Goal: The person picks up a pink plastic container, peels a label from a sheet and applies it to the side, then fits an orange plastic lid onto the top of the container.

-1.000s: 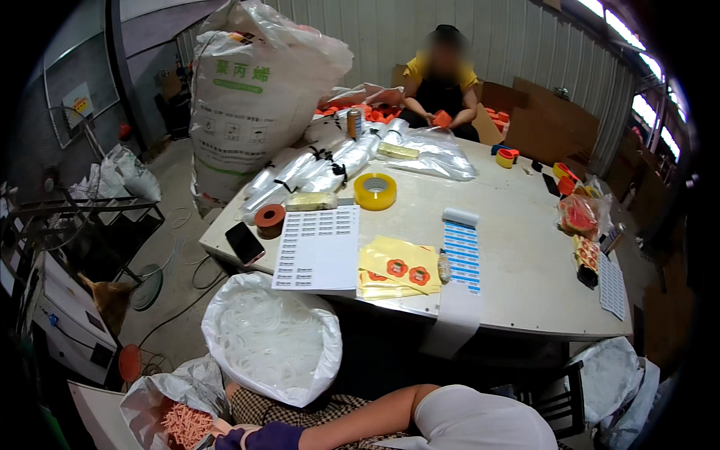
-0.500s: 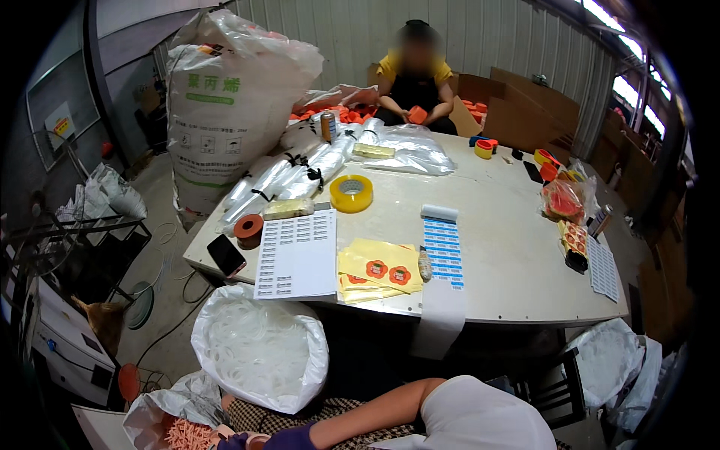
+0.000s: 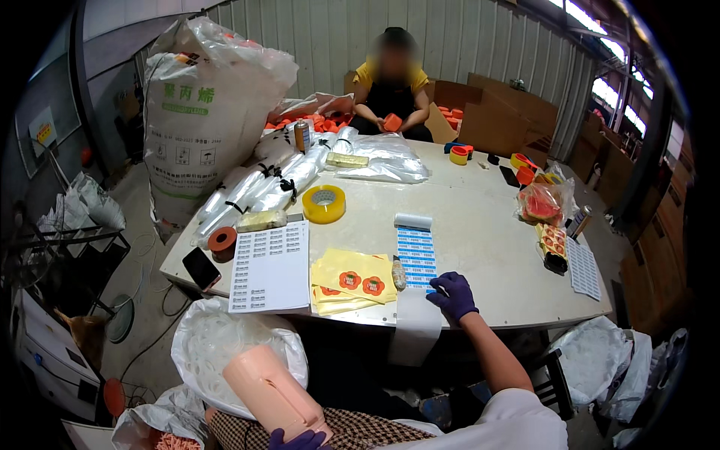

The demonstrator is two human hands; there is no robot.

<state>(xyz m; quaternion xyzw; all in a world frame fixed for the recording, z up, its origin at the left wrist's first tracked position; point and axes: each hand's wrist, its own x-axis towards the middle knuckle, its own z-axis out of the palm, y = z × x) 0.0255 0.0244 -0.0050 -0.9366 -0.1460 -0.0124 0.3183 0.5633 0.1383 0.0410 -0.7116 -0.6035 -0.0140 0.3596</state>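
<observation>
Down near the lap, the left hand point(image 3: 300, 439) in a purple glove held a pale pink plastic piece point(image 3: 274, 394) from below, its fingers curled around the bottom end while the piece leaned up and to the left. It sat over the lap, just above a white bag point(image 3: 217, 345) of clear rings. With only the bottom held, the piece could have tipped and dropped into that bag or onto the floor. A bit farther, the right hand point(image 3: 451, 295), gloved too, rested at the table point(image 3: 487, 247) edge with its fingers bent down on the strip of blue stickers point(image 3: 416, 255). I could not tell if they pinched a sticker. The strip's white tail hung over the edge, so a pull could have slid it off or torn a sticker. Beside it lay yellow bags with red flowers point(image 3: 352, 277) and a white label sheet point(image 3: 270, 266). Farther out sat a yellow tape roll point(image 3: 324, 204). At the far end, another person point(image 3: 390, 90) held an orange piece.
</observation>
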